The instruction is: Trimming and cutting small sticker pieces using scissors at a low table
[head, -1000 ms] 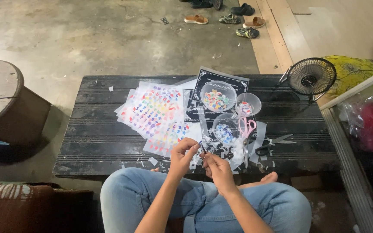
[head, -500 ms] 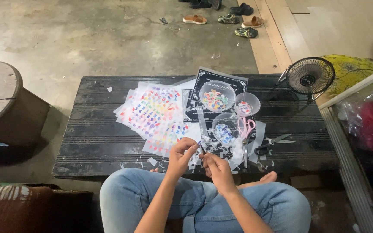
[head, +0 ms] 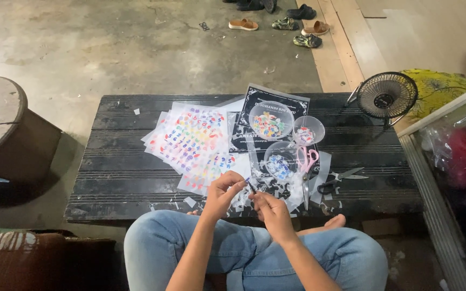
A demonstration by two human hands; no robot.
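Pinched between fingertips of left hand (head: 223, 192) and right hand (head: 269, 209): a tiny dark piece (head: 249, 185), too small to tell what, held just above the near edge of the low black table (head: 120, 178). Both hands closed on it, the left from above, the right from below. Against the views of a second and half a second ago, hardly any change: same pinch, same spot, only slight finger movement, so fine work on the piece judged ongoing. Just beyond the grip, a clear bowl of blue bits (head: 280, 160) and pink scissors (head: 307, 161); farther out, two more bowls of coloured bits (head: 269, 121). Left of the grip, colourful sticker sheets (head: 192, 137). Right, black scissors (head: 341, 179); well apart, a small fan (head: 386, 97).
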